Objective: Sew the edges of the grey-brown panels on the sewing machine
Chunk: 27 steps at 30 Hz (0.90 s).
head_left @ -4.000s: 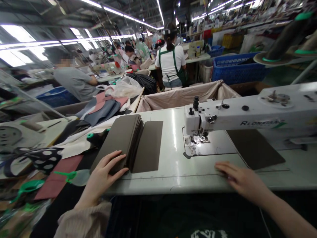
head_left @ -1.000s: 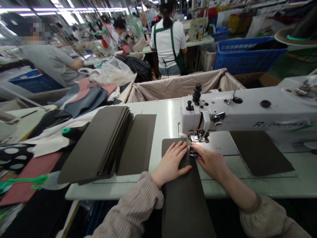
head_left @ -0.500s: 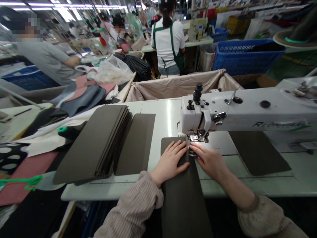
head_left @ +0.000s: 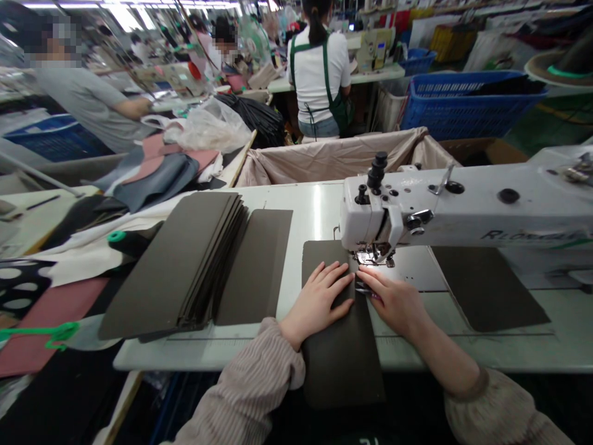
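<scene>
A dark olive-grey panel lies under the needle area of a white sewing machine, its near end hanging past the table's front edge. My left hand rests flat on the panel, fingers spread, left of the presser foot. Close to the foot, my right hand presses its fingertips at the panel's right edge. Small metal thread snips stick out from under its curled fingers; their handle is mostly hidden.
Left on the table stands a stack of similar panels, beside a single panel. Another panel lies right, beneath the machine arm. A fabric-lined bin and a blue crate stand behind. Co-workers sit farther back.
The panel has slid forward past the presser foot, away from me, and its near edge now shows. Both hands keep almost the same place by the foot. The view has shifted slightly.
</scene>
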Tool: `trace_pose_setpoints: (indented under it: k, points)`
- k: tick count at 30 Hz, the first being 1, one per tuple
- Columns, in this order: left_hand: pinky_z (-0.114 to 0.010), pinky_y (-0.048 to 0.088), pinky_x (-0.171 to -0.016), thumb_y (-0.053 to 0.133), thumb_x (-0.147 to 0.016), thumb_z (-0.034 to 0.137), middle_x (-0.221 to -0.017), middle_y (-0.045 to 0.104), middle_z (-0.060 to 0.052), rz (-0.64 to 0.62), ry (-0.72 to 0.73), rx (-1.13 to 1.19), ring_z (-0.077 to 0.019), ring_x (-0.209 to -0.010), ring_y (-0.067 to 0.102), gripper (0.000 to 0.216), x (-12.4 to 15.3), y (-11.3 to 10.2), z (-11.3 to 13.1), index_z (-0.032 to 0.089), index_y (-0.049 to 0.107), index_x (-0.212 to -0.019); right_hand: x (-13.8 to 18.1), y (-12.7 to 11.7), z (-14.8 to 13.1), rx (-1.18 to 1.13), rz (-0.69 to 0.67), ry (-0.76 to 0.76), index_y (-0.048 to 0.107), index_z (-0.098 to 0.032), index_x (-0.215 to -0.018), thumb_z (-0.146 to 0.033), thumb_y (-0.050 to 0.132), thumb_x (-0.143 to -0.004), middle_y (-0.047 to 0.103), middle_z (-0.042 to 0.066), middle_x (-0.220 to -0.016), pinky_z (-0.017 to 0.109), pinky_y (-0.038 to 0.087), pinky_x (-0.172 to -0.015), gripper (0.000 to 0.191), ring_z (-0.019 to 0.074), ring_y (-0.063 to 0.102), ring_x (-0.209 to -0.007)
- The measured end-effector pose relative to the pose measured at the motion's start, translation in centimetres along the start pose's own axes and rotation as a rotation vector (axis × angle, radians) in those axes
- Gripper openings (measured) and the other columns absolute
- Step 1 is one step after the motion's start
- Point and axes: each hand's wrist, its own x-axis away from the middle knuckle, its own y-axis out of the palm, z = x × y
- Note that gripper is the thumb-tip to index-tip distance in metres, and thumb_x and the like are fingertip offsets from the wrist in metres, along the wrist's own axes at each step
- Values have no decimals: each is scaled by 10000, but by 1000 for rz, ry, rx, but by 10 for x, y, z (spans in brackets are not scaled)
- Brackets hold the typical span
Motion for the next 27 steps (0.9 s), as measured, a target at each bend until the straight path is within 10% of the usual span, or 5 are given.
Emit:
trace_pose_setpoints:
  k: [27]
  points:
    - [-485,165,-1222,544,-959,344,-1524,402,-40,7,-20,-22,-232,-1442,308,463,1,3,-2,289,460,-1411,0,-2,0,9,-14,3,490,-283,-1410,-174,465,-904,478,1,-1470,341,550,-807,518,212,671,-1005]
